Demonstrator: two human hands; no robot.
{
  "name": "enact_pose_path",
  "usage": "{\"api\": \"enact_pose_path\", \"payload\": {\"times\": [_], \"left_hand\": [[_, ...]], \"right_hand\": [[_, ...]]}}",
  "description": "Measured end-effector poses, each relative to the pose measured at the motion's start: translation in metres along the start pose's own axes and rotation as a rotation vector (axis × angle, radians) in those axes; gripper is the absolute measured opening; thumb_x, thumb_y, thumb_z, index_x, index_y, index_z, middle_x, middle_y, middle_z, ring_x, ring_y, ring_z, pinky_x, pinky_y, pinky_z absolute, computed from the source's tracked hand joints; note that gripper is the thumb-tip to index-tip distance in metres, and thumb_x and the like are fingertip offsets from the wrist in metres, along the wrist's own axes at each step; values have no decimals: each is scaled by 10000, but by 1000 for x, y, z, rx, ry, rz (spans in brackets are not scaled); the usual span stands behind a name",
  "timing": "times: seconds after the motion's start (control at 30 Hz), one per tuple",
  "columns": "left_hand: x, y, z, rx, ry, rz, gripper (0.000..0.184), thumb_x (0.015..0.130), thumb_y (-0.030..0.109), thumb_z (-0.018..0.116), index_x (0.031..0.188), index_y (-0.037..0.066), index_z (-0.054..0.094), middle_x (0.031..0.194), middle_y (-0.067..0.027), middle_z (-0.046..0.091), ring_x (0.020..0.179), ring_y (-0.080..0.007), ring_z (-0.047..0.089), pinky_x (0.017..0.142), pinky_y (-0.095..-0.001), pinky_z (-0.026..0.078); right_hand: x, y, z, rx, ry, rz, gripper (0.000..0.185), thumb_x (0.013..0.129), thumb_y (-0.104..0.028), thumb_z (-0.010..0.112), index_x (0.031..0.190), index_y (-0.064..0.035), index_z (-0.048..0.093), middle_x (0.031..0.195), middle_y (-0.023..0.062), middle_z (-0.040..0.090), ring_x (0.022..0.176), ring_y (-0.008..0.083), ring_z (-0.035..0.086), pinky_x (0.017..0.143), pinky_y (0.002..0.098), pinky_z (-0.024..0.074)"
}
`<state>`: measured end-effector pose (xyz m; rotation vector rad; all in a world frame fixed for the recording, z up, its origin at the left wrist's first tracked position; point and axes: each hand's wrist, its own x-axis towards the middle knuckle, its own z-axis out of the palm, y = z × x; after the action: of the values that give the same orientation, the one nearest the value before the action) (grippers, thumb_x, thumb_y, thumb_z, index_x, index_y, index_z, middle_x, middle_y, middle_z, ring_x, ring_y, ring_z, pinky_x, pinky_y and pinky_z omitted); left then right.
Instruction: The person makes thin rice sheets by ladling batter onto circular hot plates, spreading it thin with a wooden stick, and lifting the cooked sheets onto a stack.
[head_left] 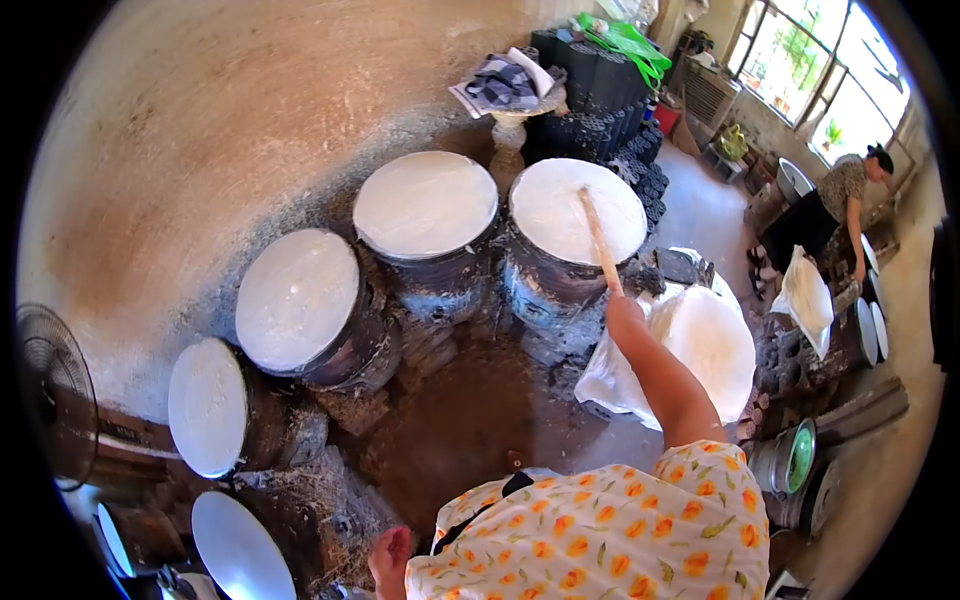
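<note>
- The right grip (623, 309) is closed around the lower end of a wooden stick (600, 240), in the centre right of the frame.
- The stick goes upward and a little to the left; its far end is over the white top of a round drum (578, 210), in the upper centre. If it touches the white surface, I cannot tell.
- The left grip (389, 562) is low in the frame, left of the flowered garment (600, 530). I cannot tell if it is released or clenched.
- To the left of this drum stands a second drum (426, 205), also with white top. A third drum (297, 302) and a fourth drum (207, 408) continue the curve toward the lower left.
- A pale round pan (241, 547) is at the lower left.
- Under the right forearm and beside it, a white cloth (612, 385) lies with a rounded white mass (705, 345).
- Behind the drums, at the upper centre, a checked cloth (503, 82) rests on a pedestal (509, 140), near dark stacked cylinders (597, 85) with a green bag (628, 42) on them.
- At the right, another person (838, 200) bends forward.
</note>
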<state>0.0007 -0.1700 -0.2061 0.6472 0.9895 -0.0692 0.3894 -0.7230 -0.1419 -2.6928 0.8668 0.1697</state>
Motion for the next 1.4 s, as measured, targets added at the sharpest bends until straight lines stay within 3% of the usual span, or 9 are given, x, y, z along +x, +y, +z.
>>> {"api": "enact_pose_path", "payload": {"times": [0.17, 0.3, 0.37, 0.53, 0.67, 0.8, 0.9, 0.97, 1.4], "left_hand": [[-68, -13, -33, 46, 31, 207, 160, 857, 96, 541, 942, -20, 612, 882, -148, 647, 855, -256, 634, 804, -345, 527], [-100, -84, -87, -481, 259, 65, 96, 883, 87, 548, 893, 1, 589, 783, -109, 625, 615, -160, 563, 496, -230, 430], [-110, -127, -113, -770, 344, -90, 122, 904, 87, 483, 842, 5, 548, 735, -89, 602, 565, -149, 550, 428, -226, 398], [-100, -156, -119, -1176, 789, 6, 193, 942, 165, 425, 939, -19, 482, 742, -140, 603, 607, -224, 609, 468, -274, 502], [-86, -105, -143, -1395, 481, 191, 595, 929, 464, 458, 1168, -69, 344, 1143, -277, 505, 1056, -439, 522, 916, -609, 427], [-58, -96, -189, -1464, 361, 444, 577, 930, 365, 505, 1250, -53, 271, 1033, -258, 490, 929, -378, 551, 796, -554, 503], [-73, -101, -235, -1517, 860, 377, 190, 909, 92, 453, 1021, -46, 386, 771, -137, 472, 495, -229, 491, 380, -328, 453], [-113, -111, -267, -1525, 726, 322, 72, 897, 66, 426, 844, 34, 390, 525, -13, 380, 376, -111, 385, 322, -244, 344], [-190, -118, -308, -1602, 77, 875, 127, 936, 111, 353, 913, 2, 412, 639, 7, 401, 438, -69, 399, 364, -220, 356]], "right_hand": [[-67, 17, -27, 285, -118, 31, 514, 970, -382, 273, 1311, -43, 454, 1195, 229, 565, 1109, 375, 543, 942, 450, 401], [-10, 64, 59, 549, 137, -667, 589, 746, 43, 431, 1331, -22, 446, 1364, 169, 455, 1208, 314, 486, 1048, 349, 351], [-35, 16, 49, 128, 210, -764, 651, 717, 92, 432, 1362, 16, 382, 1354, 206, 449, 1262, 308, 424, 1078, 356, 297], [-102, -118, 59, 308, 30, -1131, 615, 741, 57, 454, 1351, -6, 412, 1342, 186, 476, 1243, 299, 457, 1046, 340, 336], [-185, -221, 60, 361, -147, -1317, 643, 723, 78, 431, 1356, -32, 420, 1358, 167, 471, 1237, 278, 470, 1023, 320, 347], [-271, -281, 59, 324, -219, -1446, 639, 727, 88, 416, 1352, -39, 429, 1342, 158, 494, 1232, 273, 481, 995, 299, 361], [-315, -300, 70, 302, -225, -1502, 648, 719, 74, 410, 1353, -58, 434, 1309, 147, 525, 1142, 231, 548, 912, 269, 408], [-347, -303, 75, 319, -274, -1529, 645, 726, 88, 405, 1354, -57, 433, 1311, 140, 526, 1138, 202, 545, 908, 259, 406], [-438, -332, 134, 268, -731, -1605, 576, 766, 113, 407, 1318, -36, 475, 1303, 134, 537, 1195, 215, 520, 958, 275, 399]]}}
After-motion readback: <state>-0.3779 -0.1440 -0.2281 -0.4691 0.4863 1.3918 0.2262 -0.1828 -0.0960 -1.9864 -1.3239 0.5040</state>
